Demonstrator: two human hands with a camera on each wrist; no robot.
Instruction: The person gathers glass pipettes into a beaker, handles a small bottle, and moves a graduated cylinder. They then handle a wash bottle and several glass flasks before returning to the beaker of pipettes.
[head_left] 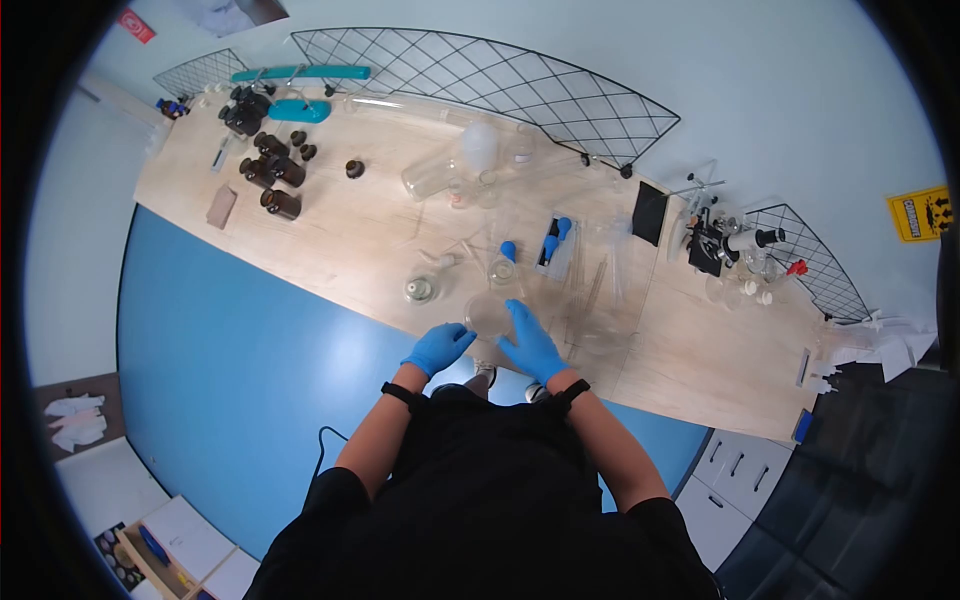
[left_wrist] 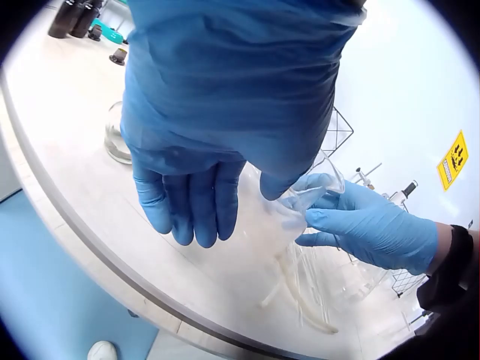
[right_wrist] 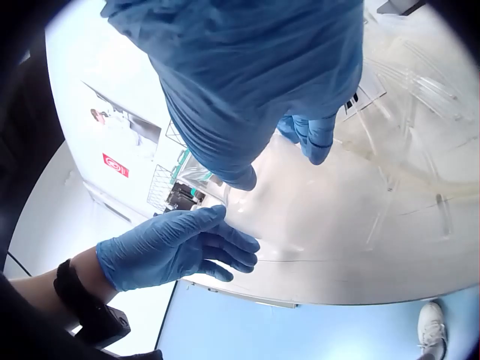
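Observation:
A clear, round-mouthed vessel (head_left: 487, 314) is between the two blue-gloved hands near the table's front edge. My right hand (head_left: 534, 345) grips its side, fingers bent around the wall; the left wrist view shows this right hand (left_wrist: 371, 225) against the clear rim (left_wrist: 330, 176). My left hand (head_left: 438, 349) is just left of the vessel, its fingers nearly straight and holding nothing. Seen from the right wrist, the left hand (right_wrist: 176, 247) has its palm turned towards the vessel's translucent body (right_wrist: 274, 199). Whether the left fingertips touch it, I cannot tell.
A glass flask (head_left: 420, 290) stands left of the vessel, blue rubber bulbs (head_left: 508, 250) behind it. Glass tubes (head_left: 597, 280) lie to the right. Brown bottles (head_left: 281, 204) are at the back left, a microscope (head_left: 712, 245) at the right, wire racks (head_left: 480, 70) along the wall.

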